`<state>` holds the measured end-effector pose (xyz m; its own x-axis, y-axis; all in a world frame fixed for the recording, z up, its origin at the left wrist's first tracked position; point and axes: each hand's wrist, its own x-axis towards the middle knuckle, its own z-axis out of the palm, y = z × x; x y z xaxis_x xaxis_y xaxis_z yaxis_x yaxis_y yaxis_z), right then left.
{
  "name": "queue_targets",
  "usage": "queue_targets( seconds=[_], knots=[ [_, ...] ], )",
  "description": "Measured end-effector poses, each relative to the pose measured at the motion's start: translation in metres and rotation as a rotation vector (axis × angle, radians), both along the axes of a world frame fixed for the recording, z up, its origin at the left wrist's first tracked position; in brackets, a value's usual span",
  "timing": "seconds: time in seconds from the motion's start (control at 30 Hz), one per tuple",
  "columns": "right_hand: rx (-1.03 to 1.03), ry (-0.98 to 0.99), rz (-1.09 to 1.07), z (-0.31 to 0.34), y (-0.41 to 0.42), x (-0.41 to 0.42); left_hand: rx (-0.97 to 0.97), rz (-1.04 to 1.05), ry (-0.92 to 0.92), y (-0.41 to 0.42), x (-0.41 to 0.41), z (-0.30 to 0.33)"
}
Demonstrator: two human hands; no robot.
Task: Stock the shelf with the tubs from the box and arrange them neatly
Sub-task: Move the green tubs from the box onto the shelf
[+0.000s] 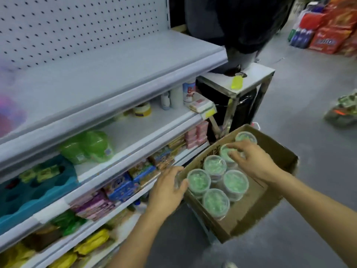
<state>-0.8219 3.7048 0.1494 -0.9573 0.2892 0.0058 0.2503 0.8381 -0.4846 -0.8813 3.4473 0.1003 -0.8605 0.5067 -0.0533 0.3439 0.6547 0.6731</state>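
A brown cardboard box (257,206) stands open on the floor beside the white shelf unit (119,74). Inside it sit several clear tubs with green contents, such as one at the near left (199,181) and one at the far end (245,136). My left hand (166,190) grips the near-left tub from its left side, at the box's left wall. My right hand (251,161) reaches in from the right, with its fingers curled over the lid of a tub (226,152) in the middle row. The top shelf board is bare.
Lower shelves carry green bottles (88,147), a teal tray (34,192), boxed goods (123,186) and yellow packs (92,242). A small metal stand (249,82) with a yellow item is behind the box. Red and blue packages (324,33) are stacked far right on the grey floor.
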Motion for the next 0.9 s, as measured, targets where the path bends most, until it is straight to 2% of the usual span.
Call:
queue_targets(
  seconds=[0.1, 0.23, 0.3, 0.43, 0.53, 0.63, 0.77, 0.83, 0.9],
  knots=[
    [-0.123, -0.154, -0.039, -0.050, 0.057, 0.010, -0.039, 0.038, -0.229, 0.060, -0.001, -0.047],
    [-0.249, -0.423, -0.069, -0.127, 0.103, 0.008, -0.033, 0.277, -0.561, 0.111, -0.013, -0.102],
    [-0.300, -0.536, -0.110, -0.163, 0.114, 0.002, -0.086, 0.363, -0.607, 0.125, -0.024, -0.126],
    [-0.330, -0.614, -0.161, -0.219, 0.127, -0.015, -0.235, 0.459, -0.681, 0.145, -0.050, -0.170],
    [-0.370, -0.662, -0.231, -0.245, 0.132, -0.028, -0.201, 0.573, -0.825, 0.156, -0.066, -0.197],
    [-0.455, -0.690, -0.323, -0.260, 0.134, -0.035, -0.298, 0.606, -0.836, 0.159, -0.076, -0.213],
    [-0.451, -0.634, -0.348, -0.267, 0.140, -0.039, -0.409, 0.610, -0.722, 0.158, -0.076, -0.219],
    [-0.484, -0.613, -0.335, -0.264, 0.143, -0.040, -0.391, 0.621, -0.698, 0.154, -0.078, -0.219],
    [-0.525, -0.617, -0.332, -0.254, 0.146, -0.042, -0.282, 0.672, -0.721, 0.151, -0.082, -0.215]
  ],
)
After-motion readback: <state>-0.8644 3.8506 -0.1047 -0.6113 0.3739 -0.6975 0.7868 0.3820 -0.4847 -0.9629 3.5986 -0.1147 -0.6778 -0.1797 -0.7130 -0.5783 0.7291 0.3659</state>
